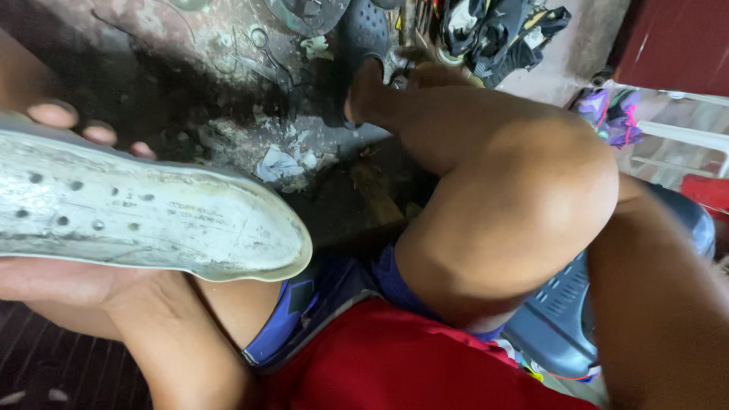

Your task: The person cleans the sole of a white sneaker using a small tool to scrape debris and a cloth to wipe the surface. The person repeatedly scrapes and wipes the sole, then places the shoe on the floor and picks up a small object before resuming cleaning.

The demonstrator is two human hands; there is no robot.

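Currently left hand clamped on grey sole, held flat at left over thigh, fingertips curled over far edge. Right hand out of view; only forearm shows. Best: keep palm under sole, brace against knee, avoid flexing toe end.

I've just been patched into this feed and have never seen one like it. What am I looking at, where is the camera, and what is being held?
There is no machine here: a seated person works with bare hands, and the one camera sits on their head, looking down. The left hand cradles a pale grey, scuffed shoe sole with small punched holes, fingertips curling over its far edge. The right hand is out of frame; only its forearm shows at right. The raised bare knee fills the middle, above red and blue clothing. Beyond lie a stained, grimy floor, a pair of scissors, and dark shoes piled at top. The blue plastic seat is under the person.
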